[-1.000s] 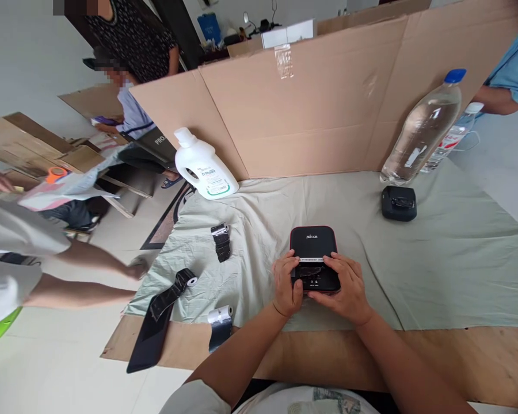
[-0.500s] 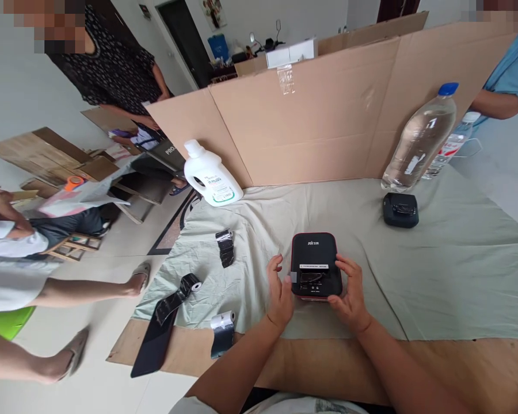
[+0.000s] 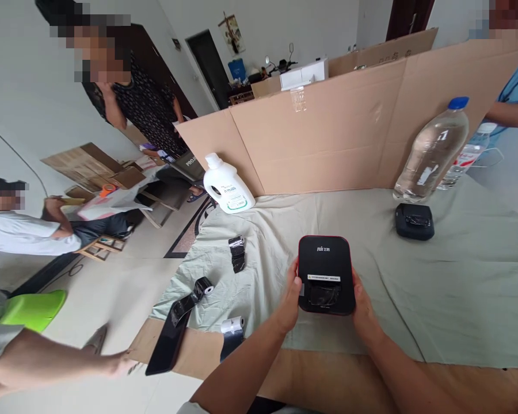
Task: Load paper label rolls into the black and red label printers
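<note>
Black printer (image 3: 326,275) with red edge, near centre of green cloth (image 3: 449,287), clasped between left hand (image 3: 290,299) on its left side and right hand (image 3: 361,305) on its right. Three paper rolls (image 3: 237,253) with black wrap, left of printer. White jug (image 3: 227,185) far left; clear bottle (image 3: 431,152) and small black device (image 3: 414,221) far right, before cardboard wall (image 3: 328,138).

White detergent bottle (image 3: 227,187), clear water bottle (image 3: 431,152) by cardboard screen (image 3: 328,138); paper rolls (image 3: 233,325) left.
</note>
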`<state>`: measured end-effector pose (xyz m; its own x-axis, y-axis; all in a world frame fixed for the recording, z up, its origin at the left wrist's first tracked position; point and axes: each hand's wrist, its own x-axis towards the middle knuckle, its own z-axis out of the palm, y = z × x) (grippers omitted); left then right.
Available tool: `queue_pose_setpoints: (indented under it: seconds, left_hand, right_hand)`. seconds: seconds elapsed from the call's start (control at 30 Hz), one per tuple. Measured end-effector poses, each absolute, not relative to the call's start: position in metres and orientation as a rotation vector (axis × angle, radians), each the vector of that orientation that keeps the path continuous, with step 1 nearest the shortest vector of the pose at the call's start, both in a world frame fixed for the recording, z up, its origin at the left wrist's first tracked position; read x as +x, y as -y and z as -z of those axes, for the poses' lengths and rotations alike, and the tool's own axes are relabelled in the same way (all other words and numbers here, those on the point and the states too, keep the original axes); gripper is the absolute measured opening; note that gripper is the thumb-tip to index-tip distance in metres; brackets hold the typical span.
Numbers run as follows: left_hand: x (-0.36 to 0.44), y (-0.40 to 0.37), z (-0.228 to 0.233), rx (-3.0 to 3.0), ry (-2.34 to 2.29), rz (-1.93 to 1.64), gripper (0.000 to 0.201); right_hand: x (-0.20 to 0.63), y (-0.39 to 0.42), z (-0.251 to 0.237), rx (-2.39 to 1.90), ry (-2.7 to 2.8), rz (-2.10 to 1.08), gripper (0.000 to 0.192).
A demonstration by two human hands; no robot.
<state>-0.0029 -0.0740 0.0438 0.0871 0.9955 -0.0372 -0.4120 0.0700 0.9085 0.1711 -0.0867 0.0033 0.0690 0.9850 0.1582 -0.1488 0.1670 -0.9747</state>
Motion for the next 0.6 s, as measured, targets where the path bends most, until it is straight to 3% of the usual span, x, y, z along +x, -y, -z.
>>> queue_pose_setpoints:
  seconds: [0.23,0.43,0.6]
  left_hand:
    - [-0.028,0.028,-0.049,0.45,-0.903,-1.32,0.042]
    - [-0.086,-0.064,-0.059,0.334,-1.01,-1.419,0.022]
    - [-0.138,-0.142,-0.072,0.339,-1.116,-1.526,0.025]
  right_hand:
    - [0.17,0.088,0.012,-0.896,1.414,-1.136,0.066]
    - [0.169,0.084,0.031,-1.04,1.408,-1.073,0.053]
    - [0.167,0.08,0.044,-1.171,1.396,-1.065,0.044]
